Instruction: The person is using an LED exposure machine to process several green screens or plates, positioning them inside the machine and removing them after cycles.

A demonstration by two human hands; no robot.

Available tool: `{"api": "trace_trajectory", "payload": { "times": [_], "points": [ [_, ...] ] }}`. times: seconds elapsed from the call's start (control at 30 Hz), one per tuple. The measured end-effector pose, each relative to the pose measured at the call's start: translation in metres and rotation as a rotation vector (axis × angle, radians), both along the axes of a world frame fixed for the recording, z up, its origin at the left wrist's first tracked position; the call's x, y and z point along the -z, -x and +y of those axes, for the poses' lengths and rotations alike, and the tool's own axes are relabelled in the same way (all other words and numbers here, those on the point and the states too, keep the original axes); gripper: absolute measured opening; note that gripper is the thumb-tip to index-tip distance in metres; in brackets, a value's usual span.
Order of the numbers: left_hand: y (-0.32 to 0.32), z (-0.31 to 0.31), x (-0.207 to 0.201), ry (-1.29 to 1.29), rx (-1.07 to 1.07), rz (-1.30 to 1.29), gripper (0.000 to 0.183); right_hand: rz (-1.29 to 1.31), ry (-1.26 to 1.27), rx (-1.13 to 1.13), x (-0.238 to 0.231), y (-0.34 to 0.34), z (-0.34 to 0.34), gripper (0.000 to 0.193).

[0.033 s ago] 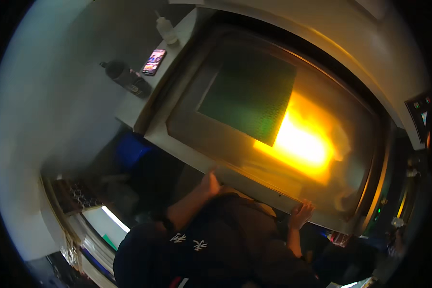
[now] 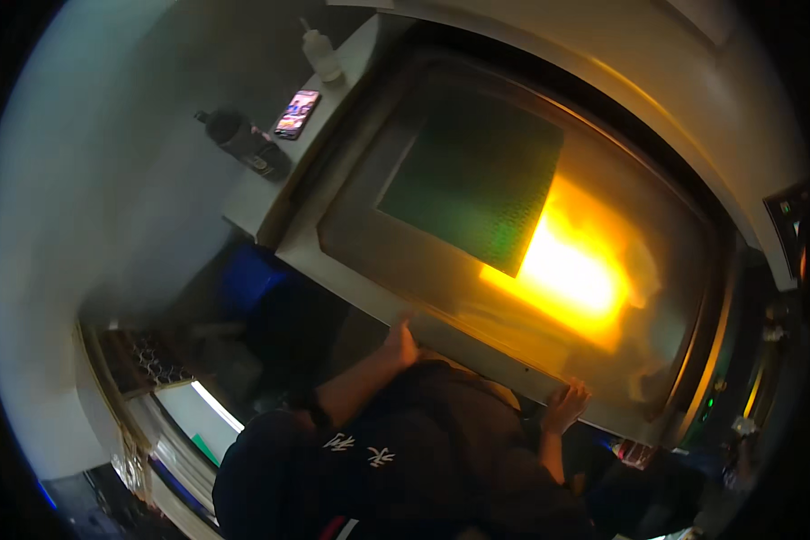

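Observation:
In front of me lies a wide metal frame (image 2: pixel 351 290) around a clear sheet with rounded corners. Beneath the sheet is a dark green rectangular panel (image 2: pixel 477 175). Bright yellow light (image 2: pixel 571 270) glows beside the panel's right edge. At the middle of the frame's front edge, my left hand (image 2: pixel 401 346) is closed on the rim, thumb on top; its other fingers are mostly hidden. Further right on that edge, my right hand (image 2: pixel 567 407) has its fingers curled over the rim. Neither hand touches the green panel.
On a pale ledge (image 2: pixel 259 202) left of the frame are a dark bottle (image 2: pixel 247 144), a lit phone (image 2: pixel 297 114) and a white squeeze bottle (image 2: pixel 320 58). A pale hood (image 2: pixel 657 67) arches over the far side. A control panel (image 2: pixel 787 229) stands at the right.
The whole view has shifted slightly, so the scene sits a little further right. Both hands keep their places on the frame's front edge.

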State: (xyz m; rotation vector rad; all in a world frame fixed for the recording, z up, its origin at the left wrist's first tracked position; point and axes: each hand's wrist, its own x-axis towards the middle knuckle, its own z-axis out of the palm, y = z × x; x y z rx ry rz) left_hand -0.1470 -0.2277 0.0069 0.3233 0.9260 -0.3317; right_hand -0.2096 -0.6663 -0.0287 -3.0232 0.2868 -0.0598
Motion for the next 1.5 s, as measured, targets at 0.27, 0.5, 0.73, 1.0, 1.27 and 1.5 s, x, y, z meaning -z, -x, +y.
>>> {"api": "trace_trajectory", "payload": {
  "times": [0.27, 0.5, 0.73, 1.0, 1.27, 1.5],
  "points": [
    [-0.023, -0.013, -0.019, -0.228, -0.015, 0.127, 0.055, -0.030, 0.028, -0.032, -0.006, -0.039, -0.013, 0.037],
    [0.015, 0.009, 0.104, -0.028, -0.080, -0.163, 0.041, -0.182, 0.039, -0.043, 0.006, -0.117, -0.034, 0.037],
    [0.059, -0.056, 0.001, -0.409, -0.035, -0.073, 0.035, -0.476, 0.041, -0.206, 0.037, -0.236, -0.069, 0.028],
    [0.083, -0.074, -0.028, -0.514, 0.309, -0.112, 0.039, -0.471, 0.100, -0.197, 0.008, -0.343, -0.049, 0.039],
    [0.030, -0.079, 0.003, -0.336, 0.248, -0.270, 0.036, 0.133, -0.658, -0.190, 0.042, -0.100, -0.035, 0.044],
    [-0.094, -0.142, -0.029, -0.251, 0.434, -0.522, 0.057, 0.394, -0.982, 0.423, 0.028, 0.085, -0.130, 0.042]
  ]
}}
